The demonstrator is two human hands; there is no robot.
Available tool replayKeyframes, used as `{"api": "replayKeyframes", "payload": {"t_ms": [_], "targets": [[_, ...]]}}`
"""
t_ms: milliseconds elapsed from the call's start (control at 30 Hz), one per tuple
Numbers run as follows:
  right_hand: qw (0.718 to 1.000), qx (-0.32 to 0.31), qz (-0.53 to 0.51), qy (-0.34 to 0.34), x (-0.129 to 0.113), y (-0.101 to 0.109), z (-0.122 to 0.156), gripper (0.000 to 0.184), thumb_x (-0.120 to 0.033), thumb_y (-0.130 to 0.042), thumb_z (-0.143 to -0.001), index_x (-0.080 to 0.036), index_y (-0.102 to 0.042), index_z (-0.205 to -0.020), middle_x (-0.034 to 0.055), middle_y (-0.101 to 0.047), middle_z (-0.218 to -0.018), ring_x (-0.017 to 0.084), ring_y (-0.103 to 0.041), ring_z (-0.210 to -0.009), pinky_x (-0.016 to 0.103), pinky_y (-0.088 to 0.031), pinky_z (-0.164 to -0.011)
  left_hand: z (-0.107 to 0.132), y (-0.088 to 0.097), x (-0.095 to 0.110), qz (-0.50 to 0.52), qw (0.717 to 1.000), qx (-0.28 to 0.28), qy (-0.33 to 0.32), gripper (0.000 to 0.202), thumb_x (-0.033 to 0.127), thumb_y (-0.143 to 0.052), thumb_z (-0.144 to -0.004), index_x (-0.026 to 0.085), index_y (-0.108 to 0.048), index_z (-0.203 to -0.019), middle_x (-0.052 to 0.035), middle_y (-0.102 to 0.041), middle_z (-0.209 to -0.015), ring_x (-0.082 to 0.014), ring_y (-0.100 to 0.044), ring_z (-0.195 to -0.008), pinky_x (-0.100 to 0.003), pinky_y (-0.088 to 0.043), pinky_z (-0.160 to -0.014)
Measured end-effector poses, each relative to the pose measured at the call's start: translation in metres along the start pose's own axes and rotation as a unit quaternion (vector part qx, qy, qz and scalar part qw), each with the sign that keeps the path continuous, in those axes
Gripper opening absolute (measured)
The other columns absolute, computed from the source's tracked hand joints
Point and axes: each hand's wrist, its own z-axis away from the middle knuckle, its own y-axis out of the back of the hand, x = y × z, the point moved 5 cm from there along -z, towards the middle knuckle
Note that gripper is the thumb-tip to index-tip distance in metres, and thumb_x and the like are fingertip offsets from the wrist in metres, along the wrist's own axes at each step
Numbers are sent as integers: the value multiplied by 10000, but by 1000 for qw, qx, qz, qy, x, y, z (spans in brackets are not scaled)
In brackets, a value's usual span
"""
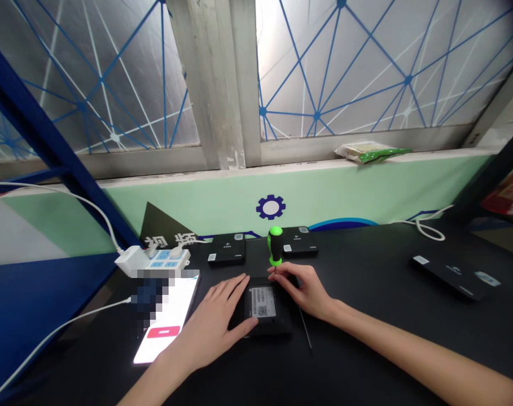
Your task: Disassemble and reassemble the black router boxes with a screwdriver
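A flat black device (284,324) with a white printed label lies on the dark table in front of me. My left hand (218,310) rests on its left side, fingers stretched out and thumb near the label. At its far edge a screwdriver (276,246) with a green and black handle stands upright, tip down. My right hand (301,286) pinches the screwdriver's thin shaft low down, below the handle. The tip is hidden by the fingers. A thin metal rod (306,328) lies on the table just right of the device, partly under my right hand.
Two black boxes (227,248) (299,241) sit at the back of the table (366,361), and another black box (455,276) lies to the right. On the left are a lit phone (171,316) and a power strip (167,259) with white cables. A packet (370,151) lies on the windowsill.
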Motion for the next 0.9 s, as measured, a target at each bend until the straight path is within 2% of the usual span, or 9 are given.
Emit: {"api": "replayKeyframes", "payload": {"t_ms": [900], "targets": [[1000,-5,8,-8,0,1,1,100,-227,-582,-964,-211,-677,-989,47,-768,-931,195,-734,-832,303,-561,-796,-1,2,1,0,1000,0,2,682,609,-449,-984,292,-265,-1560,-60,-384,-1570,-304,-394,-1403,-466,-390,-1109]]}}
